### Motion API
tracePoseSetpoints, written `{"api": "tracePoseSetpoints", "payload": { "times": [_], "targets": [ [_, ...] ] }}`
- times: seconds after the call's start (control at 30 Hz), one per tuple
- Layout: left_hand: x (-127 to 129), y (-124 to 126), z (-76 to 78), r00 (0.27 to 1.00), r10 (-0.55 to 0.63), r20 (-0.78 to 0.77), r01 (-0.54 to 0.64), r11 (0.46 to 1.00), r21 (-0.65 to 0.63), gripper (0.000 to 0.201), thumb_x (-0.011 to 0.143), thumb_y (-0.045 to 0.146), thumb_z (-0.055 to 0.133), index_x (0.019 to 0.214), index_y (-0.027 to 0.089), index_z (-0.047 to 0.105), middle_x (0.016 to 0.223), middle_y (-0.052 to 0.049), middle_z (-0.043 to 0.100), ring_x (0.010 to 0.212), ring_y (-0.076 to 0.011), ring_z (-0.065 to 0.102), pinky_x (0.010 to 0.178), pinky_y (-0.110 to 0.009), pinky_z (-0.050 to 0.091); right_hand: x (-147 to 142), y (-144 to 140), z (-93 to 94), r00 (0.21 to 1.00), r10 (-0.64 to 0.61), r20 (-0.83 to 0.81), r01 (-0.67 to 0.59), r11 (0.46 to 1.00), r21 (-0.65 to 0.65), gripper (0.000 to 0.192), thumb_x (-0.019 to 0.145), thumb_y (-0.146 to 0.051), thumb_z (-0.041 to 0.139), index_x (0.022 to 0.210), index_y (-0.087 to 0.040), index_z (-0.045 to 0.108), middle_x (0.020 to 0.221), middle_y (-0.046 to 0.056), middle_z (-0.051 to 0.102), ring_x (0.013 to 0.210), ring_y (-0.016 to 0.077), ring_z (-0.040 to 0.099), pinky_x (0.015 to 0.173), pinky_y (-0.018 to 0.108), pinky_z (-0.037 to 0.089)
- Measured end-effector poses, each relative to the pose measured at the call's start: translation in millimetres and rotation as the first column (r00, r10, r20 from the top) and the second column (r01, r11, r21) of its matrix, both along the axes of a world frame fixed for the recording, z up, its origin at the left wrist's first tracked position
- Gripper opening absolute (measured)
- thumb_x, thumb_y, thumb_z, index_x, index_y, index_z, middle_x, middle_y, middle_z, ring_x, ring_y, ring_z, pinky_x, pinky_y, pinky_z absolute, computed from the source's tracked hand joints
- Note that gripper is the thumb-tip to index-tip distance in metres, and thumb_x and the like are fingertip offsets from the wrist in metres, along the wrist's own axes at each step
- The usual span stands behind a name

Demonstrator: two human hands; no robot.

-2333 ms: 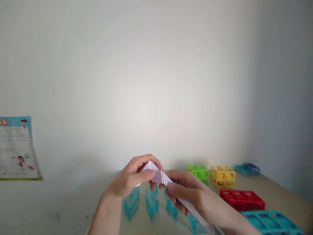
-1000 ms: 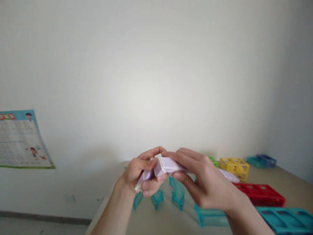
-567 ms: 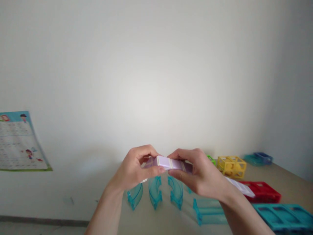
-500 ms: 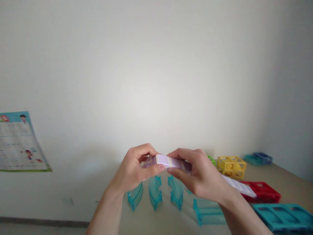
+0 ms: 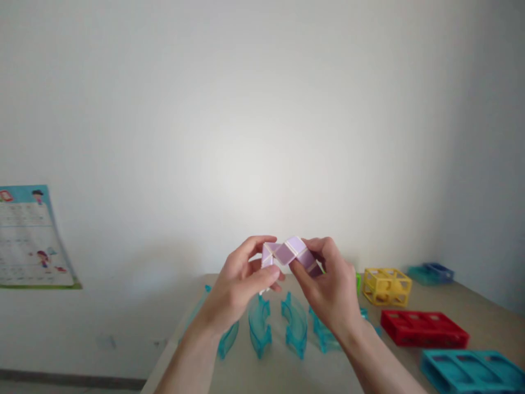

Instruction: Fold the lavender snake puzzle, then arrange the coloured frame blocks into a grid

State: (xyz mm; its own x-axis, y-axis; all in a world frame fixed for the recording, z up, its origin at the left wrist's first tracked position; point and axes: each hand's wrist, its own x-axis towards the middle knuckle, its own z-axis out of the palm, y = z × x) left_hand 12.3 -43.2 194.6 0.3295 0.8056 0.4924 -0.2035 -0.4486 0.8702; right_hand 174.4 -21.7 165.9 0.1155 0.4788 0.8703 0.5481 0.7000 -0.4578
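A purple and white snake cube puzzle [image 5: 286,253] is held up above the table between my two hands, bent into a zigzag. My left hand [image 5: 241,279] grips its left end, thumb in front and fingers behind. Around the right part, my right hand [image 5: 330,284] is closed, with the thumb pressing from below and the fingers on top. Part of the puzzle's right end is hidden by the right hand. Behind and below the hands, clear teal curved track pieces [image 5: 259,327] stand on the table [image 5: 262,377].
On the right of the table lie a red frame block [image 5: 424,328], a teal frame block [image 5: 471,372] and a yellow frame cube [image 5: 386,286]. A blue piece [image 5: 438,271] sits at the far right corner. A poster [image 5: 39,238] hangs on the wall [image 5: 246,109] at left.
The snake puzzle went from a nearly straight bar to a bent zigzag as my hands twisted it. Its long right tail no longer sticks out past my right wrist.
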Motion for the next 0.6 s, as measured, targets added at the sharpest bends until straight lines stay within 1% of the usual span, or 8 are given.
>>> {"api": "tracePoseSetpoints", "payload": {
  "times": [0.03,0.07,0.13,0.23,0.37,0.47,0.53,0.6],
  "targets": [
    [-2.9,0.1,1.7,0.998,-0.066,0.004,0.066,0.997,-0.032,0.037,0.083,0.028,0.063,0.117,0.016,0.053,0.096,-0.007,0.06,0.076,-0.0168,0.062,0.067,-0.03,0.051,1.4,-1.7,2.3,1.0,0.012,-0.001,-0.012,1.0,-0.003,0.017,0.081,-0.025,0.064,0.093,-0.021,0.054,0.076,-0.001,0.065,0.059,0.0114,0.058,0.054,0.021,0.044],
    [-4.7,0.0,2.8,0.995,-0.101,0.015,0.101,0.994,-0.048,0.034,0.084,0.027,0.062,0.115,0.015,0.054,0.09,-0.006,0.061,0.069,-0.015,0.062,0.063,-0.029,0.05,2.6,-3.6,4.5,1.0,0.03,0.001,-0.03,0.999,-0.009,0.017,0.081,-0.026,0.064,0.094,-0.021,0.054,0.077,-0.001,0.065,0.059,0.0113,0.057,0.054,0.021,0.044],
    [-5.5,-0.4,3.6,0.99,-0.128,0.058,0.131,0.99,-0.053,0.031,0.085,0.024,0.061,0.113,0.014,0.056,0.08,-0.004,0.06,0.058,-0.0121,0.059,0.056,-0.026,0.048,4.5,-7.6,8.1,0.998,0.07,0.005,-0.07,0.997,-0.024,0.02,0.082,-0.028,0.065,0.097,-0.02,0.055,0.079,0.0,0.066,0.061,0.0116,0.058,0.054,0.022,0.045],
    [-4.0,-0.5,2.7,0.974,-0.182,0.133,0.192,0.979,-0.062,0.029,0.085,0.022,0.06,0.112,0.014,0.057,0.073,-0.002,0.058,0.053,-0.0114,0.057,0.049,-0.024,0.046,6.6,-14.0,11.5,0.995,0.101,0.012,-0.101,0.994,-0.049,0.025,0.083,-0.033,0.066,0.101,-0.02,0.056,0.08,0.001,0.066,0.062,0.0123,0.058,0.055,0.022,0.045],
    [-6.0,0.6,1.7,0.95,-0.244,0.193,0.262,0.962,-0.078,0.028,0.083,0.021,0.061,0.11,0.015,0.059,0.073,-0.001,0.056,0.05,-0.0107,0.054,0.043,-0.023,0.043,10.1,-23.8,17.2,0.986,0.16,0.043,-0.155,0.982,-0.11,0.022,0.086,-0.034,0.063,0.103,-0.02,0.056,0.079,0.001,0.066,0.062,0.0121,0.058,0.053,0.022,0.042],
    [-11.0,1.1,2.8,0.952,-0.26,0.16,0.28,0.953,-0.116,0.027,0.082,0.02,0.061,0.108,0.015,0.06,0.069,0.0,0.054,0.046,-0.0092,0.051,0.04,-0.021,0.036,14.6,-31.4,24.6,0.965,0.221,0.143,-0.196,0.966,-0.17,0.019,0.088,-0.032,0.061,0.103,-0.02,0.057,0.077,0.0,0.064,0.06,0.011,0.054,0.051,0.021,0.039],
    [-15.7,1.4,4.0,0.962,-0.237,0.132,0.255,0.957,-0.141,0.024,0.083,0.022,0.061,0.105,0.015,0.061,0.065,0.001,0.051,0.043,-0.0063,0.046,0.04,-0.019,0.03,18.2,-36.3,29.8,0.933,0.279,0.226,-0.231,0.948,-0.219,0.017,0.09,-0.029,0.058,0.104,-0.021,0.057,0.073,-0.002,0.062,0.057,0.0101,0.05,0.051,0.021,0.037],
    [-21.3,1.8,4.8,0.97,-0.22,0.102,0.234,0.959,-0.162,0.024,0.084,0.025,0.061,0.104,0.013,0.062,0.064,0.002,0.048,0.042,-0.0034,0.04,0.04,-0.018,0.024,21.7,-40.6,34.4,0.891,0.335,0.306,-0.263,0.931,-0.254,0.016,0.091,-0.025,0.056,0.106,-0.022,0.055,0.074,-0.002,0.061,0.058,0.01,0.05,0.053,0.021,0.037]
  ]
}}
